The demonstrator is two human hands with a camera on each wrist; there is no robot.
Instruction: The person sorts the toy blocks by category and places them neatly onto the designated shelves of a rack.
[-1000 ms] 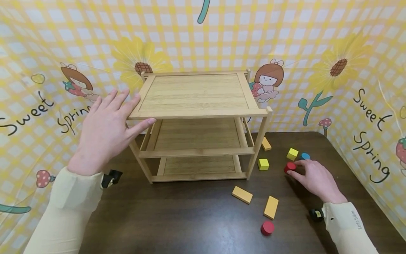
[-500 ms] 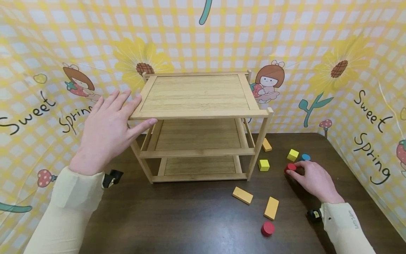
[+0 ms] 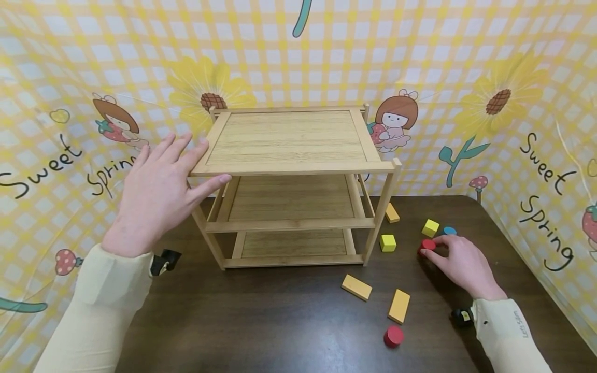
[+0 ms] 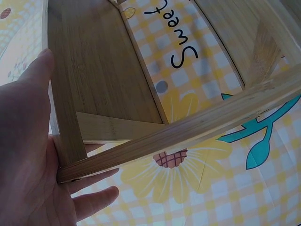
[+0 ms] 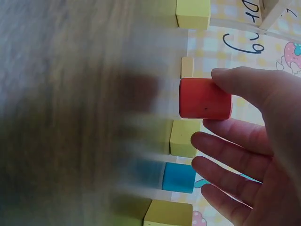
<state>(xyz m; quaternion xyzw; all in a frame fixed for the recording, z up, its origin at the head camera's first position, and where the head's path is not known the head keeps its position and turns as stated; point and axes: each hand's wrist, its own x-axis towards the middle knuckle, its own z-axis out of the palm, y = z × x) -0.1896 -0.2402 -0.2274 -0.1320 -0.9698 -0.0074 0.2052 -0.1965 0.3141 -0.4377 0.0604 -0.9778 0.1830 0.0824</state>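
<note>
Right hand (image 3: 462,265), at the right of the head view: thumb and index finger are drawn together on a red cylinder (image 3: 426,245), pinching it by its sides, while the other three fingers extend loosely apart in the right wrist view. The tabletop is blurred there, so whether the cylinder's base meets the table (image 3: 261,321) cannot be told with certainty.

Left hand (image 3: 156,197), at the left of the head view: fingers straight and spread, resting against the front left corner of a three-tiered wooden rack (image 3: 294,137), thumb along the front rail. The rack stands upright at the centre of the frame.

Near the pinched cylinder, right of centre, lie a blue cylinder (image 3: 450,230), partly hidden by the hand, and two yellow cubes (image 3: 388,243). Three orange blocks (image 3: 356,287) lie flat, one beside the rack and two towards the lower right; below these stands a second red cylinder (image 3: 394,336). Yellow checked cloth (image 3: 298,62), printed with flowers and lettering, fills the background.
</note>
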